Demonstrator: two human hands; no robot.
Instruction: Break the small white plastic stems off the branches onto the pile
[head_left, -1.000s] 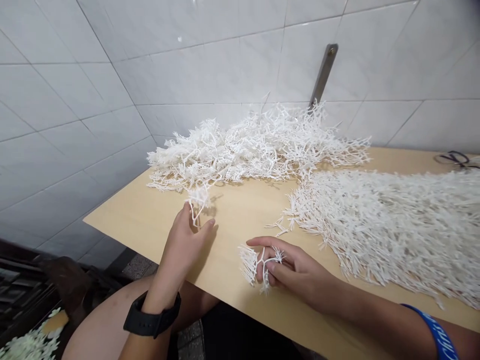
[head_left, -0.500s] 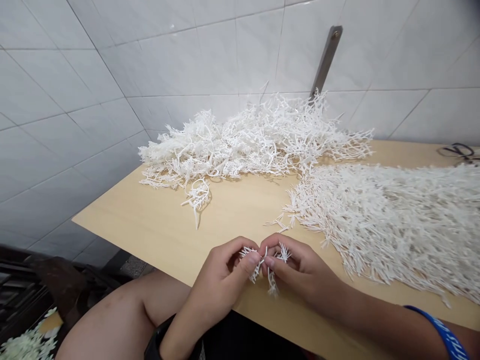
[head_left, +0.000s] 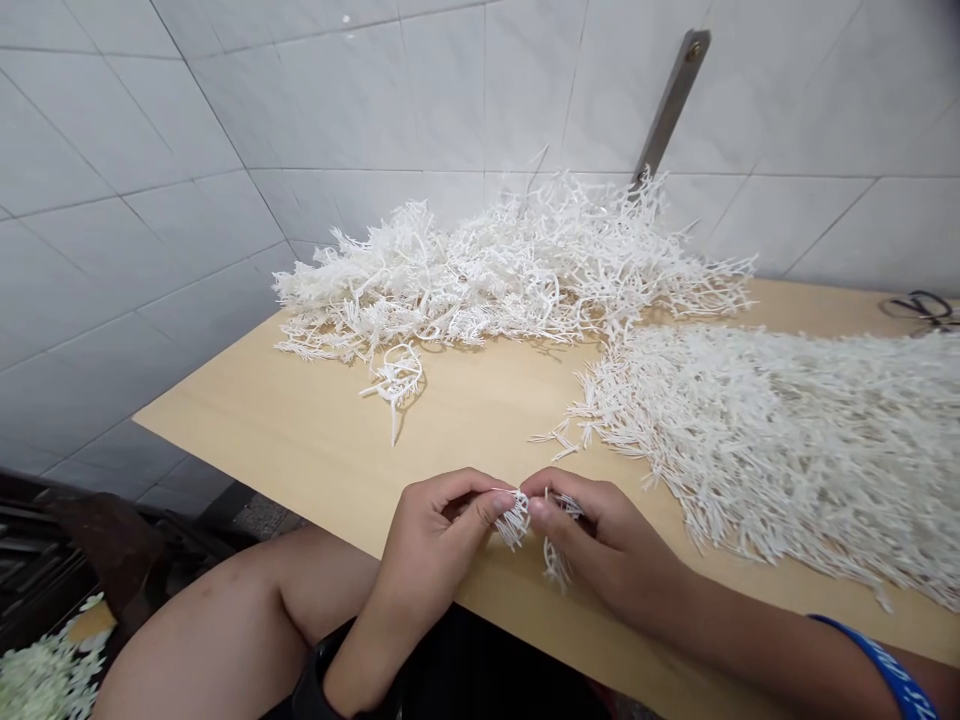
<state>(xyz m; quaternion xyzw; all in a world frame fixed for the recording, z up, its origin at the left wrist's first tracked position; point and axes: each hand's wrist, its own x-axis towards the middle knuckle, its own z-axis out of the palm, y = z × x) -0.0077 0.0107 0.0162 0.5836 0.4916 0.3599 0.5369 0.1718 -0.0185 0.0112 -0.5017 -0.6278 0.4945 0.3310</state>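
My left hand (head_left: 429, 540) and my right hand (head_left: 592, 540) meet at the near edge of the wooden table (head_left: 300, 440), both pinched on one small white plastic sprig (head_left: 525, 520) with fine bristly branches. Its tufts stick out between my fingertips and hang below my right thumb. A single loose sprig (head_left: 394, 380) lies on the table ahead of my left hand. Behind it a tangled heap of white branched sprigs (head_left: 495, 270) rests against the tiled wall. A flatter spread of white sprigs (head_left: 780, 440) covers the table to the right of my right hand.
A metal bracket (head_left: 671, 95) is screwed to the tiled wall behind the heap. Black scissors (head_left: 922, 307) lie at the far right of the table. Pale green pieces (head_left: 45, 680) lie on the floor at the lower left. My bare knee (head_left: 225, 630) is under the table edge.
My left hand let go of the loose sprig, which now lies on the table, and came back to join my right hand on the small sprig. The view shifted slightly.
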